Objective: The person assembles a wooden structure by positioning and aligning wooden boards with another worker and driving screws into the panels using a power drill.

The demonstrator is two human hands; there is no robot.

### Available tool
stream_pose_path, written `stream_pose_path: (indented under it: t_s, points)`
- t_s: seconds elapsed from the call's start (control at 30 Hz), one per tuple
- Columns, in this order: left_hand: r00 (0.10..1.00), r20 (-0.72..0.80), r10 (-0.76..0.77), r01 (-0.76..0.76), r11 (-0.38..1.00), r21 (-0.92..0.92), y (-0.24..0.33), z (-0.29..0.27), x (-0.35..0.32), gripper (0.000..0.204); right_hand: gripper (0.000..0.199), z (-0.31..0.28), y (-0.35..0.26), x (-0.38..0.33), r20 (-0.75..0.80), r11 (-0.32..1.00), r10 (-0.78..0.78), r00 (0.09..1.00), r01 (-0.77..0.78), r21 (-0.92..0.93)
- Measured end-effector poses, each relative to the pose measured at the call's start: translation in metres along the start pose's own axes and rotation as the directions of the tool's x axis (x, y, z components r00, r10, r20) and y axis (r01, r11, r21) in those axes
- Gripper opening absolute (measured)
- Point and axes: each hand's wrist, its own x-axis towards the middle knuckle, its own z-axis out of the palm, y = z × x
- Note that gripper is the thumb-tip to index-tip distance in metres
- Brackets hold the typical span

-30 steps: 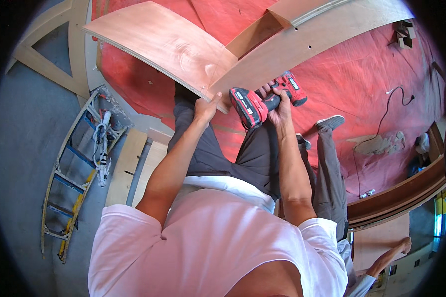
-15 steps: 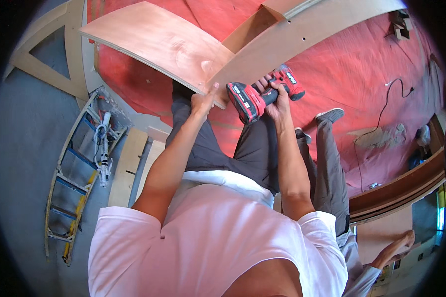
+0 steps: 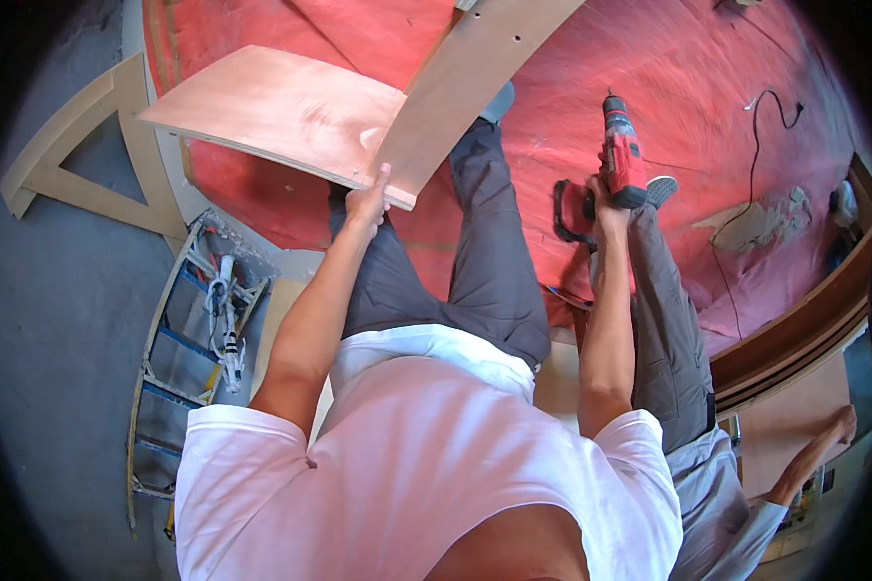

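My right hand (image 3: 607, 215) grips a red and black cordless drill (image 3: 626, 160), held out to the right with its bit pointing away from me. The grip is partly hidden by my fingers. My left hand (image 3: 366, 205) is closed on the near corner of a pale plywood panel (image 3: 262, 97), thumb on top. A long plywood board (image 3: 475, 92) with small holes meets the panel at that corner and runs away to the upper right.
Red sheeting (image 3: 572, 58) covers the floor. A stepladder (image 3: 165, 387) and a triangular wooden frame (image 3: 77, 126) lie left. A co-worker's leg (image 3: 669, 329) is close on my right, near a curved wooden rim (image 3: 794, 329). A black cord (image 3: 754, 165) trails at the right.
My right hand has swung the drill right, away from the boards, and turned it to point away from me. The joined boards have shifted left in view, with my left hand still on them.
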Motion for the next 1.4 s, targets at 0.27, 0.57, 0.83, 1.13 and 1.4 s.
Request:
stream_pose_path:
  t_s: [0.27, 0.57, 0.83, 1.13, 1.4]
  points:
    - [0.995, 0.063, 0.080, -0.077, 0.996, -0.050, -0.011, -0.009, 0.017, 0.053, 0.028, 0.000, -0.106, -0.024, 0.108, 0.900, -0.320, 0.941, 0.338, -0.276]
    - [0.995, 0.097, -0.024, 0.033, 0.996, -0.089, -0.021, -0.015, 0.029, 0.050, 0.058, 0.057, -0.224, 0.015, 0.045, 0.830, -0.534, 0.844, 0.534, -0.159]
    - [0.964, 0.255, 0.072, -0.027, 0.984, -0.175, -0.022, -0.027, 0.017, 0.042, 0.053, 0.075, -0.275, 0.018, -0.013, 0.752, -0.647, 0.762, 0.636, -0.176]
    - [0.916, 0.396, 0.062, -0.089, 0.995, 0.052, -0.023, -0.082, -0.010, 0.013, 0.028, 0.073, -0.197, -0.097, 0.111, 0.918, -0.369, 0.923, 0.381, -0.108]
    - [0.766, 0.539, 0.351, -0.384, 0.922, -0.054, 0.029, -0.124, -0.041, 0.030, 0.035, 0.069, -0.126, -0.195, 0.000, 0.963, -0.213, 0.977, 0.210, -0.170]
